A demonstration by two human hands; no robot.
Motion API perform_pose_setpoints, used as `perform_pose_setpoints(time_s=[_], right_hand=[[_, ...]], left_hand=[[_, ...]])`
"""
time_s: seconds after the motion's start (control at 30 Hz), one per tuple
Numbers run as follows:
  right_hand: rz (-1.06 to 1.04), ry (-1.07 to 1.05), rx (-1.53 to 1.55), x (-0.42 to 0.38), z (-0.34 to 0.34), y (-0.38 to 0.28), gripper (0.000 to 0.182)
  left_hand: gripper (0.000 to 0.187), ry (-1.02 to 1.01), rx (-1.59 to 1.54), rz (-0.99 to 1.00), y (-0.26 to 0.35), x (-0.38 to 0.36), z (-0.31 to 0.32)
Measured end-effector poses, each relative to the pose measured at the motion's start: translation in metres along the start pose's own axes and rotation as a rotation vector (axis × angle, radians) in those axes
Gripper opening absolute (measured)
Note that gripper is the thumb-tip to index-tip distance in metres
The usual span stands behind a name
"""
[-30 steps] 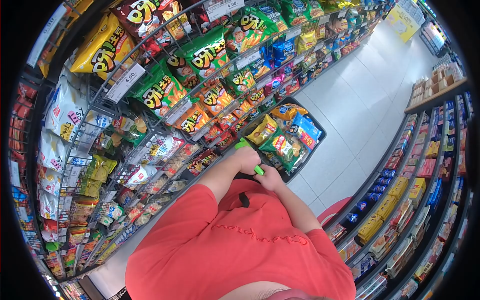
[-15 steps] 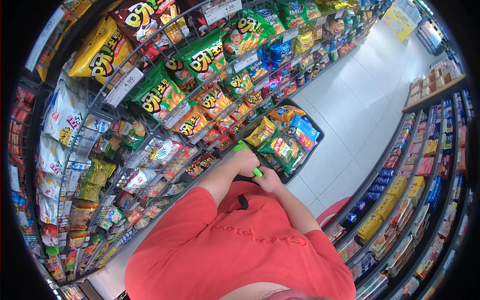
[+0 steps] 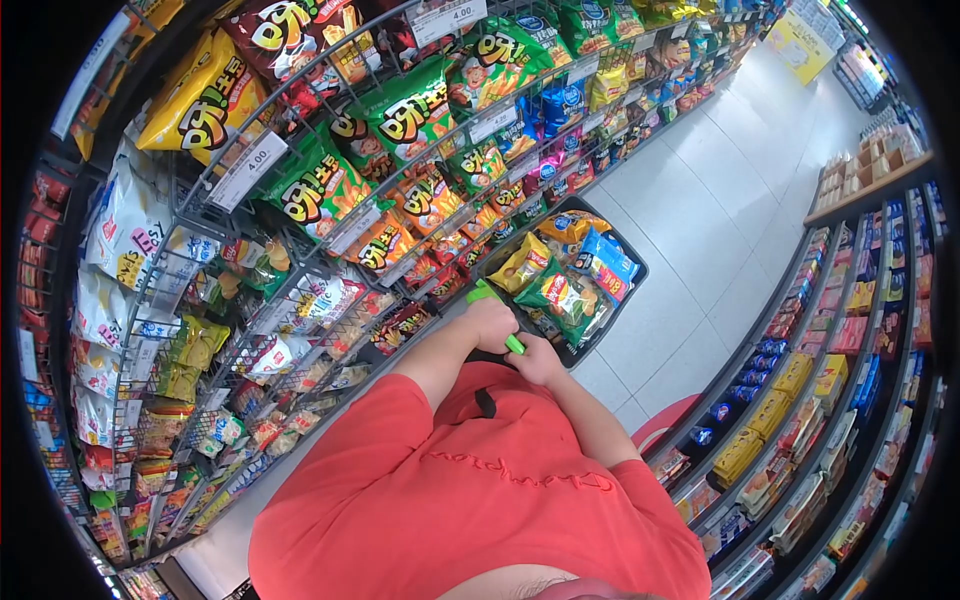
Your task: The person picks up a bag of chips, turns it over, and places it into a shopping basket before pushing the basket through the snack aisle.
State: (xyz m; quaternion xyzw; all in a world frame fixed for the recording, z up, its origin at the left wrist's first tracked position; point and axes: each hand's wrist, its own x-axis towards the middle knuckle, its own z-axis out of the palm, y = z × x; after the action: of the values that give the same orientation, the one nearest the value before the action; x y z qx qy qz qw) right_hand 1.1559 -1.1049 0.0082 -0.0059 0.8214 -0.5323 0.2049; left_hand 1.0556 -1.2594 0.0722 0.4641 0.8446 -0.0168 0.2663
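My left hand [image 3: 490, 326] is wrapped round a bright green handle [image 3: 515, 345], whose end sticks out beyond the fist. Close beside it, my right hand [image 3: 538, 360] grips the same handle nearer its other end. Just ahead of both hands is a dark shopping basket [image 3: 612, 322] holding several snack bags. Inside lie a yellow bag [image 3: 522, 264], a green chip bag [image 3: 560, 300], a blue bag [image 3: 604, 262] and an orange-yellow bag [image 3: 578, 227]. Whatever is under these bags is mostly hidden.
Wire shelves of snack bags rise along the left, with green bags [image 3: 413, 112] and price tags [image 3: 248, 170]. Curved shelves with packaged sweets and yellow boxes [image 3: 770, 412] line the right. Between them runs a tiled floor [image 3: 690, 200]. A yellow sign [image 3: 803, 40] stands far ahead.
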Motion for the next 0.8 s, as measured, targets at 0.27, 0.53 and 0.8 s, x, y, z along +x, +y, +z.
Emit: perform_pose_setpoints(time_s=[0.27,0.53,0.8], right_hand=[[0.027,0.003,0.009,-0.002,-0.005,-0.008,0.035],[0.037,-0.012,0.003,-0.002,-0.007,-0.011,0.035],[0.015,-0.007,0.033,-0.001,-0.006,-0.007,0.034]], left_hand=[[0.028,-0.002,-0.001,-0.011,0.0,0.0,-0.002],[0.028,0.01,-0.004,0.005,-0.002,0.002,0.002],[0.028,0.018,-0.004,0.014,-0.003,0.003,0.003]])
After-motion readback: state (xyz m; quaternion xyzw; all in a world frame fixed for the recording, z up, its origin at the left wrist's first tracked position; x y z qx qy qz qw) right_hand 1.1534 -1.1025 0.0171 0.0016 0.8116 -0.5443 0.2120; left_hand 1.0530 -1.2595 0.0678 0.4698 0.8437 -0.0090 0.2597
